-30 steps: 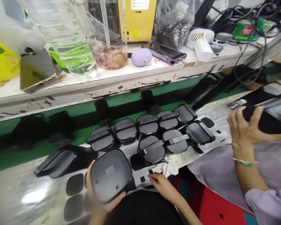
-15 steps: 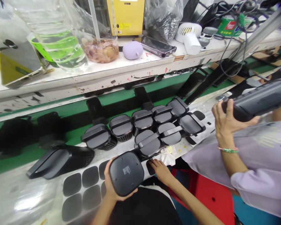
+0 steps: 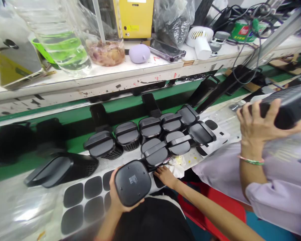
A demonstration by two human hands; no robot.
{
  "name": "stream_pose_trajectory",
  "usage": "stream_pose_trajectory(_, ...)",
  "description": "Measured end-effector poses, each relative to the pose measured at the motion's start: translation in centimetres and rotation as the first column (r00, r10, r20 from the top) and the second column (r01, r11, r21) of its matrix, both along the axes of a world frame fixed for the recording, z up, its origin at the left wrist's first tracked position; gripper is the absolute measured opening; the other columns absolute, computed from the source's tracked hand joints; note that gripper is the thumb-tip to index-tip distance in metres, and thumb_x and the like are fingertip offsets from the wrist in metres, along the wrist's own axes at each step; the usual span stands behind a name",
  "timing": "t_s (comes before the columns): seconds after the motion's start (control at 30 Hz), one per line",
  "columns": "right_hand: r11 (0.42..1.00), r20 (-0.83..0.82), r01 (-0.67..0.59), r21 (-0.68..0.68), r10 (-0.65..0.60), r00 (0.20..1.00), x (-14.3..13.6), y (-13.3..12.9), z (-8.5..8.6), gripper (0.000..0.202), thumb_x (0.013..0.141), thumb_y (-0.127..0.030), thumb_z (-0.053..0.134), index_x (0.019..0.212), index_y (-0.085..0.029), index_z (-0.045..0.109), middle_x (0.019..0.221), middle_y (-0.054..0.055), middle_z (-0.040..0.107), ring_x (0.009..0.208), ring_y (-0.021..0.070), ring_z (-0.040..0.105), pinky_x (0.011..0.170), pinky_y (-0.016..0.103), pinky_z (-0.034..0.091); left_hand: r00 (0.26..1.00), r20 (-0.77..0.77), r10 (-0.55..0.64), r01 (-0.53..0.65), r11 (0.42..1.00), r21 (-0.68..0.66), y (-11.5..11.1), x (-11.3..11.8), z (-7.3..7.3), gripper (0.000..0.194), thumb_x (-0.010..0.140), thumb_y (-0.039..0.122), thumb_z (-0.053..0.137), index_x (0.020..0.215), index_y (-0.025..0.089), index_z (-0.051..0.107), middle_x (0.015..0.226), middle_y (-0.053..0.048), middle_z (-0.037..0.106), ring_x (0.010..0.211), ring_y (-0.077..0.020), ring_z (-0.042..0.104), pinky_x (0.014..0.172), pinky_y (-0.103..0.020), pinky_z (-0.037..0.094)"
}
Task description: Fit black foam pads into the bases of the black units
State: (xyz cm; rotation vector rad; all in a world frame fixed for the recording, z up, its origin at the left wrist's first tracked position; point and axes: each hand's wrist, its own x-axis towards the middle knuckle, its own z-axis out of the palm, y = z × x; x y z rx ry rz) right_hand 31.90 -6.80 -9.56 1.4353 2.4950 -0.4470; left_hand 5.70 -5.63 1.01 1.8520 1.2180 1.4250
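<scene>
My left hand (image 3: 117, 197) is wrapped round a black handled appliance (image 3: 132, 183). Its rounded-square base, with corner screws and a small printed label, faces up toward me. Close by on the right, the fingers of my right hand (image 3: 165, 175) are bent together at the edge of a dark rounded pad (image 3: 158, 181) on the bench; the fingertips are partly hidden. More dark rounded pads (image 3: 93, 186) lie in rows on a white sheet to the left. Several similar appliances (image 3: 154, 152) with top handles and perforated sides stand just beyond my hands.
One more appliance (image 3: 62, 169) lies tilted at left. A crumpled tissue (image 3: 177, 165) is beside my right hand. A co-worker's hand (image 3: 259, 124) holds another black unit (image 3: 291, 103) at right. The shelf above (image 3: 110, 78) carries a phone (image 3: 167, 50), bottle and small fan (image 3: 202, 40).
The view has shifted slightly. My left hand still holds the appliance base up, and my right hand stays at the pad. The co-worker's hand and unit have moved right.
</scene>
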Motion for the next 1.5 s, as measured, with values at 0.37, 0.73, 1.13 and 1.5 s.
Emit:
stream_pose_trajectory(0.37, 0.999, -0.063, -0.026, 0.039, 0.028, 0.998, 1.8, -2.6, 0.0, 0.023, 0.094, -0.020, 0.061, 0.117, -0.015, 0.061, 0.112, 0.006, 0.064, 0.103, 0.0194, 0.063, 0.090, 0.041, 0.055, 0.998, 0.003, -0.062, 0.062, 0.998, -0.015, 0.3, 0.7, 1.3, 0.120, 0.049, 0.047, 0.090, 0.148, 0.018, 0.030, 0.124, -0.016, 0.060, 0.103, -0.0323, 0.068, 0.086, -0.045, 0.059)
stream_pose_trajectory(0.73, 0.653, -0.142, 0.748, 0.119, -0.734, 0.664, 9.6, -2.4, 1.8, 0.051, 0.088, -0.019, 0.062, 0.137, -0.012, 0.049, 0.145, 0.023, 0.042, 0.135, 0.0397, 0.038, 0.105, 0.059, 0.039, 0.999, 0.010, -0.038, 0.038, 0.999, -0.023, 0.3, 1.0, 0.8, 0.124, 0.042, 0.040, 0.092, 0.149, 0.024, 0.031, 0.132, -0.015, 0.056, 0.109, -0.0381, 0.065, 0.087, -0.053, 0.059)
stream_pose_trajectory(1.13, -0.032, 0.038, 0.877, -0.479, -0.999, -0.016, 7.9, -3.0, 2.6, 0.039, 0.096, -0.050, 0.054, 0.105, -0.013, 0.061, 0.084, 0.001, 0.063, 0.065, 0.0100, 0.060, 0.059, 0.025, 0.055, 0.999, -0.018, -0.051, 0.049, 0.994, -0.097, 0.2, 0.7, 1.1, 0.131, 0.034, 0.028, 0.095, 0.147, 0.022, 0.030, 0.131, -0.017, 0.053, 0.111, -0.0358, 0.063, 0.089, -0.051, 0.059)
stream_pose_trajectory(1.5, 0.002, -0.298, 0.950, -0.314, -0.950, -0.096, 9.4, -2.8, 6.2, 0.032, 0.098, -0.040, 0.053, 0.117, -0.014, 0.056, 0.089, 0.001, 0.063, 0.065, 0.0100, 0.059, 0.062, 0.026, 0.055, 0.997, -0.048, -0.059, 0.058, 0.998, -0.024, 0.4, 1.2, 1.4, 0.126, 0.045, 0.041, 0.092, 0.150, 0.022, 0.026, 0.133, -0.018, 0.054, 0.110, -0.0349, 0.065, 0.088, -0.049, 0.058)
